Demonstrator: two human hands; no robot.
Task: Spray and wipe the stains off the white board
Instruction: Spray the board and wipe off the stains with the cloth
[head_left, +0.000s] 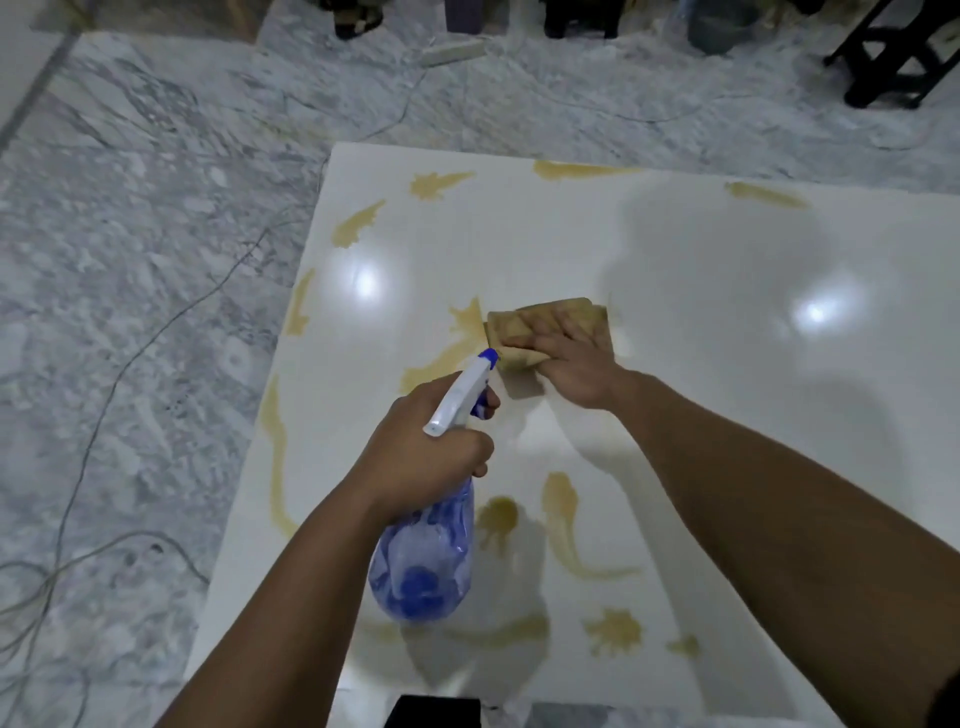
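Board: the white board (675, 364) lies flat on my gray marble floor (130, 312), with yellow stains (558, 506) all over.
Left hand (426, 452): I grip the blue spray bottle (423, 561).
Right hand (576, 364): my flat fingers press a tan cloth (540, 317) mid-board.

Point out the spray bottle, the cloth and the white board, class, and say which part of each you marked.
spray bottle (423, 561): head view, on its clear blue body.
cloth (524, 318): head view, on its bare top beyond the fingers.
white board (701, 291): head view, on a clean glossy patch.

Glossy smooth white board (675, 270), translucent blue plastic spray bottle (423, 561), soft tan cloth (540, 317), veined polished marble floor (130, 260)
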